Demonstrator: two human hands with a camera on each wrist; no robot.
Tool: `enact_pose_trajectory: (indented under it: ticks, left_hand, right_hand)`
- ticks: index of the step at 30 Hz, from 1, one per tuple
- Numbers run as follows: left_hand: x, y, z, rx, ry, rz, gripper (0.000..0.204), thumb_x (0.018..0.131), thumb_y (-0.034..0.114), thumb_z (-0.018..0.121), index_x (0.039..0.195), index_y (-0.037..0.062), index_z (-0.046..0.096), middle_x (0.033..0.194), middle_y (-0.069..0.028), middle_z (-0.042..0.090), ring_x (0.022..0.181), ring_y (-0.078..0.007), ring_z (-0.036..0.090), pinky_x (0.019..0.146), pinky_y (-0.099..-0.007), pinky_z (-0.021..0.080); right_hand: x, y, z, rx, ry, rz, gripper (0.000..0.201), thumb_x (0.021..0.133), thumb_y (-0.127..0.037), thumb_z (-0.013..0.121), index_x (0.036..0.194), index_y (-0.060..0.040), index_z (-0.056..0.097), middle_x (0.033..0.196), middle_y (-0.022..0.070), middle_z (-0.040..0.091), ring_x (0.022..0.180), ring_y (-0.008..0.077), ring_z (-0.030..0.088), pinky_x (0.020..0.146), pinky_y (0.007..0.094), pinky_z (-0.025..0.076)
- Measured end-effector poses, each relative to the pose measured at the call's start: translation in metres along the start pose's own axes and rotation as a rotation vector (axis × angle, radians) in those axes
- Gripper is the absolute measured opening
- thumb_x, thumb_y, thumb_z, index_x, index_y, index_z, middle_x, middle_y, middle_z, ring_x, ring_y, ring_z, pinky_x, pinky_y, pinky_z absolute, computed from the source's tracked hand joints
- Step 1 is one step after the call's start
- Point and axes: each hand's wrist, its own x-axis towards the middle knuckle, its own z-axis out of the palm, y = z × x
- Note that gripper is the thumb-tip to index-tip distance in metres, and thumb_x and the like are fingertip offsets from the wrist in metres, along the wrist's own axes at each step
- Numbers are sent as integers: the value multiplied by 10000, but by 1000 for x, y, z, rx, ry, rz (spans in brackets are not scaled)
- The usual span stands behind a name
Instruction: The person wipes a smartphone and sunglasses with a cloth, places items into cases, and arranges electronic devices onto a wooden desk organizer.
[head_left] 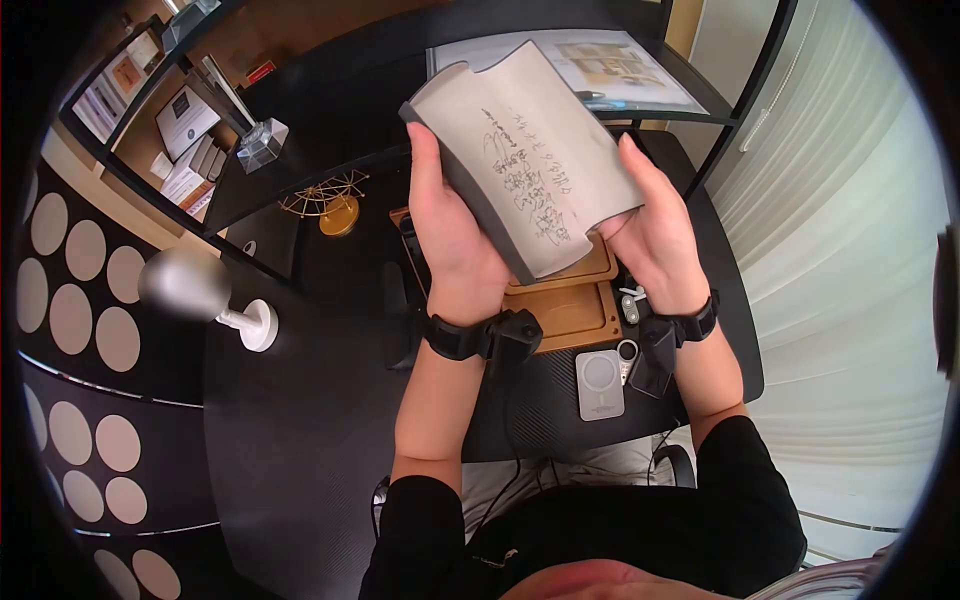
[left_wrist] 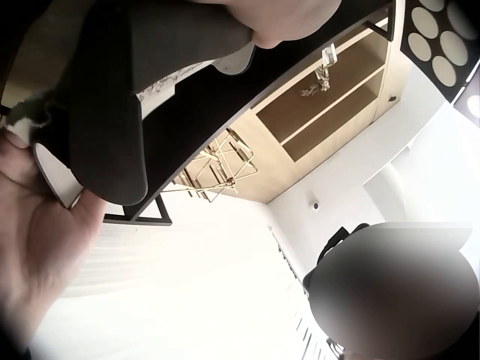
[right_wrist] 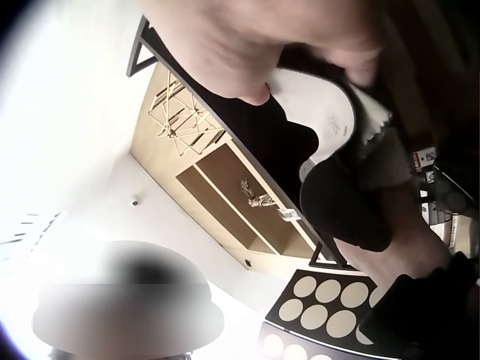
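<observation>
An opened glasses case (head_left: 525, 165), dark grey outside, is held up over the desk. Its pale inner face carries lines of black handwriting-like print, and its two ends have curved cut-outs. My left hand (head_left: 455, 235) grips the left edge, thumb lying along it and fingers behind. On the right side my right hand (head_left: 660, 240) holds the other edge near the lower corner, thumb pointing up. In the right wrist view a dark rounded flap (right_wrist: 341, 206) hangs from the case. Beside it shows a greyish cloth (right_wrist: 371, 116) with a zigzag edge, partly hidden.
Below the hands, a wooden tray (head_left: 570, 315) lies on the black desk (head_left: 300, 450). Nearer the front edge are a grey power bank (head_left: 600, 390) and a small ring (head_left: 627, 349). A white lamp (head_left: 260, 325) and gold ornament (head_left: 338, 215) stand left; a raised shelf (head_left: 340, 150) runs behind.
</observation>
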Motion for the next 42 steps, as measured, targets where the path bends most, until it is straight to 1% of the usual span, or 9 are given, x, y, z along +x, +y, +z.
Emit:
enact_pose_trajectory:
  ticks: [5,14,25,29,33,35,37,39,42]
  left_hand:
    - [2,6,-2,1,7,-11,579,1069,527,417,1381,52,531,1318,-91,629,1177,-230,635,997,-385,526]
    - [-1,-8,4,-39,-32,-281,577,1063,528,430,1374,53,536,1270,-100,653,1131,-224,668,947,-392,574]
    - [4,-18,-5,-32,-75,-339,613,1068,549,386,1384,43,523,1288,-137,637,1157,-255,650,985,-400,550]
    - [7,-13,-9,-98,-78,-351,613,1065,548,391,1383,40,523,1292,-151,641,1141,-278,662,985,-413,552]
    - [7,-4,-4,-115,-62,-293,601,1065,538,396,1382,45,524,1294,-152,645,1139,-284,666,986,-423,554]
    - [6,1,-2,-86,-11,-230,589,1067,530,397,1384,50,521,1299,-144,640,1152,-283,661,989,-430,555]
    - [5,3,-1,-64,-6,-178,584,1070,526,393,1385,50,518,1299,-137,638,1160,-280,657,990,-428,554]
    - [5,3,-1,-43,0,-128,579,1072,521,389,1386,51,514,1298,-131,636,1168,-277,653,991,-426,553]
    - [5,2,-5,-7,14,-70,570,1078,516,376,1383,51,506,1300,-117,627,1164,-258,649,991,-409,547]
  right_hand:
    - [16,1,-22,101,-37,38,405,1052,-275,546,1326,22,578,1306,166,643,1197,247,637,1029,407,504]
    - [1,-31,-18,-544,41,-804,355,1051,-74,506,1380,39,573,1329,140,647,1205,182,618,1055,314,458]
    - [-15,-32,2,-1318,-669,-620,331,832,-34,690,1145,71,704,1317,229,654,1340,408,543,1133,469,400]
    - [-14,-41,-2,-1226,-641,-666,299,839,-28,689,1120,71,709,1288,220,672,1313,396,568,1121,465,411]
    - [-6,-37,-9,-1133,-157,-961,233,887,-62,704,1094,42,726,1098,157,746,1053,296,691,955,380,512]
    - [-2,-30,-13,-1055,-25,-906,268,922,-128,714,1136,34,719,1032,138,750,980,221,692,905,344,521]
    - [-4,-32,-15,-997,-25,-399,354,955,-227,712,1179,47,693,981,123,737,928,151,665,867,306,519]
    - [-2,-33,-19,-1054,-267,-254,465,974,-300,693,1242,76,644,944,114,727,902,132,645,853,290,514]
    - [-10,-22,-5,-988,-226,-375,481,952,-284,714,1290,49,628,1064,148,725,980,173,661,896,315,514]
